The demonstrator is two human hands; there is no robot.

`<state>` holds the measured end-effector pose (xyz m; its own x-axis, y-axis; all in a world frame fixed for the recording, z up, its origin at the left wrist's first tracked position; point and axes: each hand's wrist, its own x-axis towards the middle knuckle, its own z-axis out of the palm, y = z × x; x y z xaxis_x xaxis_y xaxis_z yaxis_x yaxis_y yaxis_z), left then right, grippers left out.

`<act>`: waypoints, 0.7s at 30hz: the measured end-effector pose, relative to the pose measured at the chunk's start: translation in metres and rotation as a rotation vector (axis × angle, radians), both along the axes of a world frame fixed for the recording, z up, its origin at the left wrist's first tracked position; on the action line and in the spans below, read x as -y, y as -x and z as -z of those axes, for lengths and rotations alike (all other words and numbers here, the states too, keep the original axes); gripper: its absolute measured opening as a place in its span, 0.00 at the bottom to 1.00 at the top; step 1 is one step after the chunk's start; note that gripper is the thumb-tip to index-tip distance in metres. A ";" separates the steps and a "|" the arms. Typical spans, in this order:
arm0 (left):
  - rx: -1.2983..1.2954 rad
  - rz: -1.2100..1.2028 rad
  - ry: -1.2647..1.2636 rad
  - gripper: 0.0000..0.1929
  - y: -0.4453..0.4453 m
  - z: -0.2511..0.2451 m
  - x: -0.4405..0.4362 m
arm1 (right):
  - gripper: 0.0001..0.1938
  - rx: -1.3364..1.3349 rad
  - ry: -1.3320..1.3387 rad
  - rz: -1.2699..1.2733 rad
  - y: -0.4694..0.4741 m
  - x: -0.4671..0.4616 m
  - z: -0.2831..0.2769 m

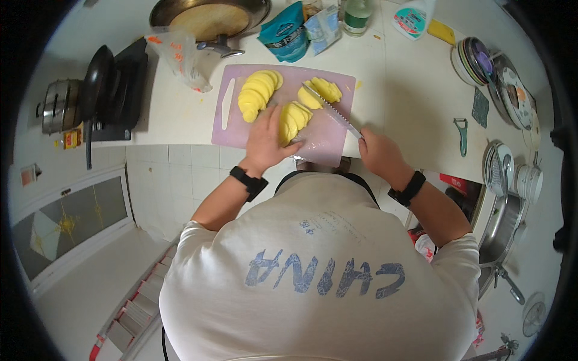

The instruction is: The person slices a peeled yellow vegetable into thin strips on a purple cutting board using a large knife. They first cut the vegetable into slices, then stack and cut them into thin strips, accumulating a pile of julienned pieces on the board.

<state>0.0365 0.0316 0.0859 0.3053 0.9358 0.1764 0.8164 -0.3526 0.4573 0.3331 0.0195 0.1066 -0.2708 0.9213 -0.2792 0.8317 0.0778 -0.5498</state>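
Note:
My right hand (380,158) grips a knife (336,115) with a notched-looking edge. Its blade slants up and left over the pink cutting board (332,140), its tip among yellow slices (325,91), probably potato, at the board's right. My left hand (266,142) rests on the board's near side with thumb and fingers spread. Between that thumb and the fingers lies a middle group of overlapping slices (294,119), touching or very close to the hand. A longer fanned row of slices (257,94) lies beyond my left fingertips, near the board's handle slot.
A frying pan (210,20), a plastic bag (180,58), a teal pouch (285,34) and a glass bottle (356,18) stand behind the board. Rightward lie a peeler (462,137), stacked dishes (496,167) and a sink (503,230). A black stove (128,90) is left.

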 end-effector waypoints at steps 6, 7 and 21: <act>-0.124 -0.170 0.021 0.49 -0.032 0.024 -0.005 | 0.10 0.159 0.016 -0.032 0.005 -0.013 -0.008; -0.138 -0.190 0.033 0.49 -0.037 0.026 -0.008 | 0.10 0.184 0.018 -0.033 0.005 -0.014 -0.010; -0.017 -0.137 -0.035 0.41 -0.031 0.039 -0.028 | 0.09 0.181 0.004 -0.032 0.009 -0.017 -0.021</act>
<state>0.0675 0.0594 0.0469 0.1785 0.9622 0.2057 0.8654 -0.2530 0.4325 0.3242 0.0366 0.1276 -0.2451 0.9118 -0.3295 0.9142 0.1042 -0.3916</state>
